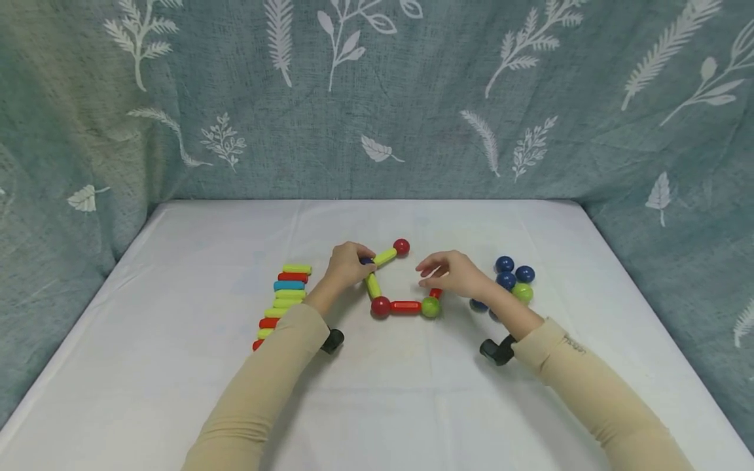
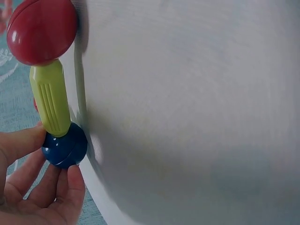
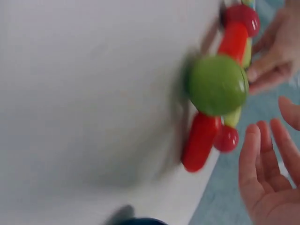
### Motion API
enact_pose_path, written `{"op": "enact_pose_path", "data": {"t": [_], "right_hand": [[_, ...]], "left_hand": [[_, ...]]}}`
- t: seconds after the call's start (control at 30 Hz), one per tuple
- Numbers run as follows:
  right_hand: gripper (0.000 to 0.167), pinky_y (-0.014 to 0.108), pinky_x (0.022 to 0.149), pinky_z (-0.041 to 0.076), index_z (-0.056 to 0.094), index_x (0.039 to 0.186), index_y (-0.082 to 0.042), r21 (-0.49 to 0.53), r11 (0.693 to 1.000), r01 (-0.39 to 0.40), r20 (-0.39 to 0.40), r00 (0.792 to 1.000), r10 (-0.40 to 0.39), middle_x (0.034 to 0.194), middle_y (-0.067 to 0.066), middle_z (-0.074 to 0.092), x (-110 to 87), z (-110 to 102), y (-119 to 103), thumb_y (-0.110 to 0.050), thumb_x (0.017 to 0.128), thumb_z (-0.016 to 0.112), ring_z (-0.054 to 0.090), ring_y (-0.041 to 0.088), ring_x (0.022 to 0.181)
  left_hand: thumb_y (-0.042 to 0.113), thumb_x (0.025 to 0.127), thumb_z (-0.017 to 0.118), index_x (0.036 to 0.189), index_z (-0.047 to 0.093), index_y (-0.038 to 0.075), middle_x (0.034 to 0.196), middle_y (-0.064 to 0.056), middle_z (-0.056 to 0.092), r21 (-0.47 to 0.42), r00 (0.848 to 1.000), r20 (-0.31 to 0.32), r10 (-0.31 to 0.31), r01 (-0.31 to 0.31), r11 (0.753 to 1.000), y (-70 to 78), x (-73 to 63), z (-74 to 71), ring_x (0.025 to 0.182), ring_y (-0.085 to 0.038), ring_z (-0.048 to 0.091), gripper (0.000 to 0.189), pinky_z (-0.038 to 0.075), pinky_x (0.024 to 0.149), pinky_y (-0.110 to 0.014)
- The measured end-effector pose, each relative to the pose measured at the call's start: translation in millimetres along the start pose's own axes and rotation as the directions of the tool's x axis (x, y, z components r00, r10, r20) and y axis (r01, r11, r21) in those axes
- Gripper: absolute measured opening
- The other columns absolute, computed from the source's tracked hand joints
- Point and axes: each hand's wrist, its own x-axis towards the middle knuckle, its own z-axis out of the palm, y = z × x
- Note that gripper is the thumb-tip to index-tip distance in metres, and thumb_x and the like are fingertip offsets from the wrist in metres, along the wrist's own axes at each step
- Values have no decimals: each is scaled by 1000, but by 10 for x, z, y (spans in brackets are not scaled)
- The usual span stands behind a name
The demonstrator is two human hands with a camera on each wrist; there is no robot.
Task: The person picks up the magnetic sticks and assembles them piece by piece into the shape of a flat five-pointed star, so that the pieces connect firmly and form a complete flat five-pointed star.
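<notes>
My left hand (image 1: 347,265) holds a blue ball (image 2: 65,146) between thumb and fingers. From this ball one yellow-green rod (image 2: 49,99) runs to a red ball (image 1: 380,307), and another yellow-green rod (image 1: 385,257) reaches a farther red ball (image 1: 402,246). A red rod (image 1: 406,307) links the nearer red ball to a green ball (image 1: 430,307). Out of the green ball sticks a second red rod (image 3: 200,143), its far end free. My right hand (image 1: 456,273) hovers beside that rod, fingers spread and holding nothing. Together the joined pieces form an unclosed outline.
On the left, a column of loose yellow-green, red and blue rods (image 1: 289,286) lies partly behind the left sleeve. Several blue balls (image 1: 504,264) and a loose green ball (image 1: 522,292) sit by the right forearm. A patterned curtain (image 1: 377,131) hangs behind the white-covered table (image 1: 412,405).
</notes>
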Motion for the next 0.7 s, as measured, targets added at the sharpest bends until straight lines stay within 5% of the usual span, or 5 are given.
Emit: {"op": "enact_pose_path", "data": {"t": [0.27,0.7], "right_hand": [[15,25,63,45,70,90,-5,2,1000,-27,-83,996,27,81,1,64,-286,226,36,-12,77,73,54,16,73],[13,30,69,49,69,90,-5,-16,990,-140,-178,975,135,90,6,66,-241,188,129,-10,78,71,59,20,82]], "left_hand": [[11,84,65,105,65,3,108,-12,60,16,1000,-6,13,-12,1000,-1,-7,-6,99,-24,52,22,44,90,-35],[14,80,71,90,67,4,89,-8,65,148,992,-6,125,-122,981,-86,-159,-91,85,-21,56,15,47,78,-33]]}}
